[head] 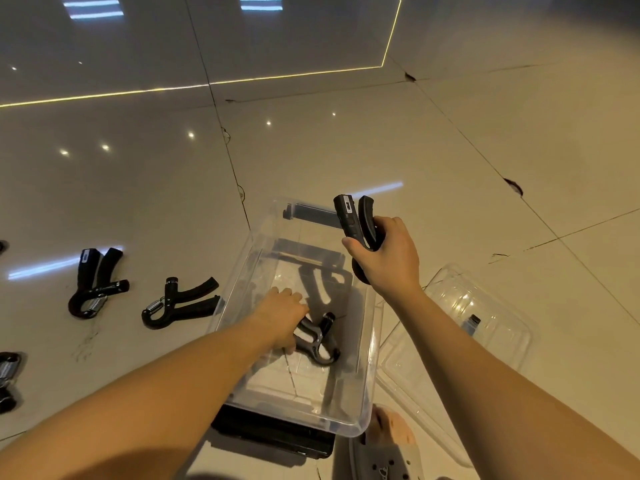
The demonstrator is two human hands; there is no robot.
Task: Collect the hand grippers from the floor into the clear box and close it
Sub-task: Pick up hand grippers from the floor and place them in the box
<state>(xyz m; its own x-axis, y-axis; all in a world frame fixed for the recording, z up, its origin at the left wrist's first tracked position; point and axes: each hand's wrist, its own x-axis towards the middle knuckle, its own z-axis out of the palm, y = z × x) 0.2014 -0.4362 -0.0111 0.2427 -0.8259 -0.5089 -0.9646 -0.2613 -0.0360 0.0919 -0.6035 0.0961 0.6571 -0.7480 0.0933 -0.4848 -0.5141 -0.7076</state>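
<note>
At the bottom edge of the frame a sandalled foot (389, 441) is standing on the tiled floor (346, 150), just beside the near right corner of the clear box (372, 358), which is sitting open in the lower middle. Inside the box the left hand (282, 315) is reaching down to the bottom, its fingers curling round one handle of a grey hand gripper (318, 344) that is lying there. At the right, the clear lid (502, 341) is lying flat on the floor beside the box. Over the box's far right corner the right hand (386, 258) is hanging in the air, clasping a black hand gripper (355, 220) with its handles pointing up. At the left of the frame a spring gripper (180, 303) is lying just beside the box's left wall, and a foam-handled gripper (97, 285) is lying farther left. A cut-off gripper (7, 379) is showing at the left edge.
</note>
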